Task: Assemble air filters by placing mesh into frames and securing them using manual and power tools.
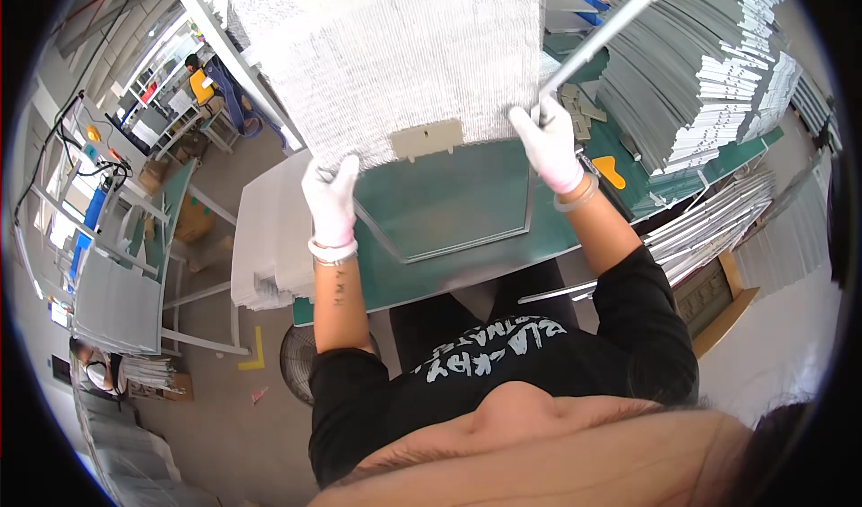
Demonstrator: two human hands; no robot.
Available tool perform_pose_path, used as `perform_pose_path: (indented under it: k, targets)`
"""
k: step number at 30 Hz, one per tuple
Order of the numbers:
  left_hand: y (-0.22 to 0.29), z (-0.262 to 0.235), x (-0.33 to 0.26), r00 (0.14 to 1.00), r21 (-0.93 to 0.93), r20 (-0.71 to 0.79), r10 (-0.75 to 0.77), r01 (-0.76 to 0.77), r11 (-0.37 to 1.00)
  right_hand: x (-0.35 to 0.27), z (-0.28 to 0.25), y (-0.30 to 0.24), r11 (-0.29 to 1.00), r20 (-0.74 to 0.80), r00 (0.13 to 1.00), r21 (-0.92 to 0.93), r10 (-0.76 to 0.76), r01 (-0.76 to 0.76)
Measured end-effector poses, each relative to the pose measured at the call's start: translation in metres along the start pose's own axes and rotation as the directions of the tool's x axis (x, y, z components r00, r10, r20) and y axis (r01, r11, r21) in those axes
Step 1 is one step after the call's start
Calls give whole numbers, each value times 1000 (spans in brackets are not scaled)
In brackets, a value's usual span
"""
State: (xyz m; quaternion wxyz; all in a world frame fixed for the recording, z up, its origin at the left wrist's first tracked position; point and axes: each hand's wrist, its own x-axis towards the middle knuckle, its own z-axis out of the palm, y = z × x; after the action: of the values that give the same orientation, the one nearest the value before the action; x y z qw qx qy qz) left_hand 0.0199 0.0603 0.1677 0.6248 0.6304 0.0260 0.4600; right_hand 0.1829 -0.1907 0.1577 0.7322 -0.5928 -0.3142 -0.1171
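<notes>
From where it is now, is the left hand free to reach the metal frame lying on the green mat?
Probably not at once. The left hand grips the lower corner of the mesh panel held up above the metal frame. The frame lies close below with nothing between, but the hand is occupied.

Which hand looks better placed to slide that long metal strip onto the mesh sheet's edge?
Right, probably. The right hand already grips the metal strip at the mesh sheet edge; the left hand only holds the sheet's lower corner.

Both your arms reach up and forward, elbows bent, forearms bare. Your gloved left hand [330, 197] and gloved right hand [549, 143] are raised apart at like height, fingers curled shut in a grip.
</notes>
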Motion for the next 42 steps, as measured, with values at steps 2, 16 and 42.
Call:
perform_pose_path:
  k: [2, 16, 42]
  targets:
    - [-15, 6, -11, 996, 127, -48, 79, -72, 989, -6, 0, 23, 996, -42, 997, -62, -67, 64]
    - [-101, -49, -86, 937, 195, 149, -315, 285, 939, -65, -40, 82, 982, 282, 947, -144, 157, -120]
    - [-69, -54, -64, 900, 222, 284, -330, 273, 936, -48, -59, 85, 971, 423, 875, -69, 236, -229]
